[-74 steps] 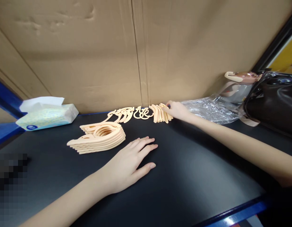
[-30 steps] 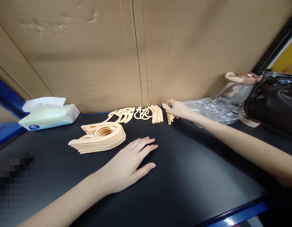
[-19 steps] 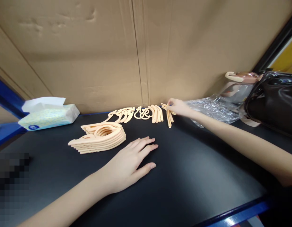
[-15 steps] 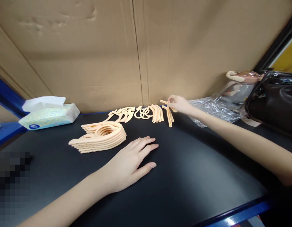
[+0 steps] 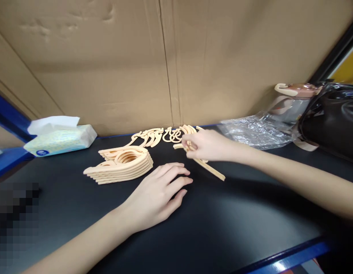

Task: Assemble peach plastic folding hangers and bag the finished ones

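Note:
My right hand (image 5: 209, 145) pinches peach plastic hanger arm pieces (image 5: 213, 170). One long strip slants down to the right from under the fingers, and a shorter end sticks out to their left. My left hand (image 5: 160, 194) rests on the black table, fingers spread, with nothing in it. Left of its fingertips lies a stack of folded peach hangers (image 5: 130, 175). Behind the hands run small curved hanger parts (image 5: 152, 137), hanger hooks (image 5: 168, 136) and more arm strips (image 5: 188, 129), partly covered by my right hand.
A tissue pack (image 5: 60, 139) lies at the back left. At the back right are crumpled clear plastic (image 5: 250, 133), a drink bottle (image 5: 293, 102) and a dark bag (image 5: 333, 121). A cardboard wall (image 5: 107, 76) closes off the table's far side.
My right hand has come toward me and to the left, bringing the arm strips from the back row close to my left hand. The left fingers have curled slightly.

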Demonstrator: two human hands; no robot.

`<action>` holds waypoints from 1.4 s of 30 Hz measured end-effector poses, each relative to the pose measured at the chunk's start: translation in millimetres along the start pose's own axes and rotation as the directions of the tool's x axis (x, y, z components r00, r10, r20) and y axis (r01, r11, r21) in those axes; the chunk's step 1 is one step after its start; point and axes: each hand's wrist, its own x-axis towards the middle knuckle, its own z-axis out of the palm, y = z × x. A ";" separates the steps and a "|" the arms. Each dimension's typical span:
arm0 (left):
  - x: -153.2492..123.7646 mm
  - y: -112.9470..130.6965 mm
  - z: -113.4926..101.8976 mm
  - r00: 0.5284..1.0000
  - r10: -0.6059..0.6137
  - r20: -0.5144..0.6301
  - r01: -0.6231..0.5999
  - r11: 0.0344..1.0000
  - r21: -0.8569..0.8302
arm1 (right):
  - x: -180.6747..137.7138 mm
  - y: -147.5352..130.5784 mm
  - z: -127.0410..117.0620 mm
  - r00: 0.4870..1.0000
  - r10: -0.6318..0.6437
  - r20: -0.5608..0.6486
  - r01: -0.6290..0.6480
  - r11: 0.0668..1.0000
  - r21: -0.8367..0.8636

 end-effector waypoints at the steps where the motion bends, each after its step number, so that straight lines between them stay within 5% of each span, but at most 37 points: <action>1: -0.3 0.7 -0.2 0.999 0.027 -0.031 -0.026 0.999 0.027 | -3.7 -7.4 4.1 1.000 -0.018 0.024 0.018 1.000 -0.008; 6: -2.7 1.5 -1.0 0.990 0.100 -0.095 -0.089 0.989 0.114 | -16.7 -25.4 13.5 0.979 -0.067 0.192 0.051 0.995 0.086; 15: -3.5 -1.2 -0.7 0.996 0.037 -0.084 -0.028 0.995 0.100 | -20.9 -9.1 7.6 0.907 -0.195 0.373 0.081 0.950 0.300; 21: -0.3 -4.8 1.3 0.999 -0.024 0.022 0.024 1.000 0.011 | -19.7 -2.9 2.2 0.891 -0.142 0.431 0.014 0.958 0.287; 30: -0.6 -5.4 0.3 0.999 -0.016 0.049 0.015 0.999 0.029 | -16.4 19.6 -15.3 0.793 -0.135 0.595 0.013 0.979 0.205; 33: -1.7 -6.4 -0.7 0.999 0.035 0.036 -0.037 0.997 0.073 | -10.5 31.6 -18.4 0.852 -0.081 0.518 -0.011 0.985 0.172; 35: -2.3 -7.0 -1.6 0.998 0.043 0.047 -0.046 0.996 0.080 | -5.0 45.0 -17.5 0.950 0.039 0.311 -0.056 0.997 0.045; 37: -2.8 -7.2 -2.7 0.997 0.037 0.063 -0.042 0.996 0.083 | 0.2 61.7 -13.9 0.985 0.163 0.060 -0.154 0.980 -0.123; 42: -3.4 -7.7 -5.1 0.996 0.032 0.078 -0.039 0.995 0.092 | 7.4 97.0 2.5 0.991 0.118 0.057 -0.111 0.988 -0.111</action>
